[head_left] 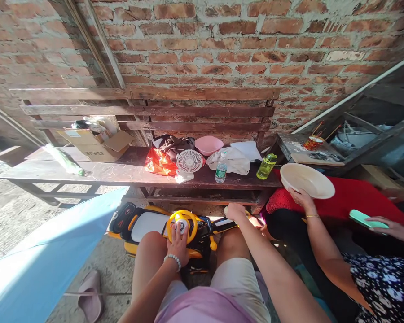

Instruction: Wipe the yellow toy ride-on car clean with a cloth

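My left hand [178, 247] lies on the hub of the yellow steering wheel [192, 216] of a yellow, black and white ride-on toy car [149, 228]. Its fingers are stretched out and pressed on the hub. My right hand [235, 212] is closed in a fist above the front end of the toy car. A small pale tip shows at its left side; what it belongs to is hidden. The toy car stands between my knees, in front of the bench.
On the wooden bench [134, 175] are a cardboard box [97, 150], a white fan [189, 161], a pink basin [208, 144], a water bottle [221, 170] and a green bottle [266, 167]. At right another person holds a cream basin [308, 178] and a mint-green brush-like object [365, 218]. A slipper [90, 296] lies on the floor.
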Demonstrator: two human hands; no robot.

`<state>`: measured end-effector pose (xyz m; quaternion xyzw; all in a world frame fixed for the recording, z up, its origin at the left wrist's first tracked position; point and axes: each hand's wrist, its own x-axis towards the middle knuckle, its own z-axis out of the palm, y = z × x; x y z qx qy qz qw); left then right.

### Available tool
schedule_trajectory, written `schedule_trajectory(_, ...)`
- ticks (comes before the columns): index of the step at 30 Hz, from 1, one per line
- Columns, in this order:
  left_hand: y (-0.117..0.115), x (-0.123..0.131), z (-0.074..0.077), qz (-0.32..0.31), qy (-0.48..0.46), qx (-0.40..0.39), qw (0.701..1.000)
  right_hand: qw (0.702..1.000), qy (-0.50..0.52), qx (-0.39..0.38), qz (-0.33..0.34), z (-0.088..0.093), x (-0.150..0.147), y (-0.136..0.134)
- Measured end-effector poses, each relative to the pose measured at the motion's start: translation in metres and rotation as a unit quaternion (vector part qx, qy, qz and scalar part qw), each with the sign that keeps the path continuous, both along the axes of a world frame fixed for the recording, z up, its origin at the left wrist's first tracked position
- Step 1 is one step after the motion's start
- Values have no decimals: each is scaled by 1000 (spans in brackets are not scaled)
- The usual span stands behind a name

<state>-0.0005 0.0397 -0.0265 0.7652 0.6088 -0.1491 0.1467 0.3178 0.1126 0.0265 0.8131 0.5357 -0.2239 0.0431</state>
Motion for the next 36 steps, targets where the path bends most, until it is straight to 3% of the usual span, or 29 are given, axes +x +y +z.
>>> schedule_trajectory(7,0,1,1,1,-12,-2,1000,998,43,-2,42,14,-5,-17)
schedule_trajectory(15,0,-4,-8,-11,-26,17,999,989,67,102,88,-1,-31,-62)
schedule_trajectory(21,0,-4,-9,-13,-17,17,1000,993,25,80,81,-6,9,-75)
schedule_trajectory(25,0,-3,-9,-7,-34,10,999,994,-62,86,19,-8,50,-78)
schedule_trajectory(28,0,-1,-7,-4,-31,7,999,987,-102,124,-17,-13,63,-79)
schedule_trajectory(36,0,-3,-7,-15,-24,20,999,989,-109,91,-37,-48,19,-88)
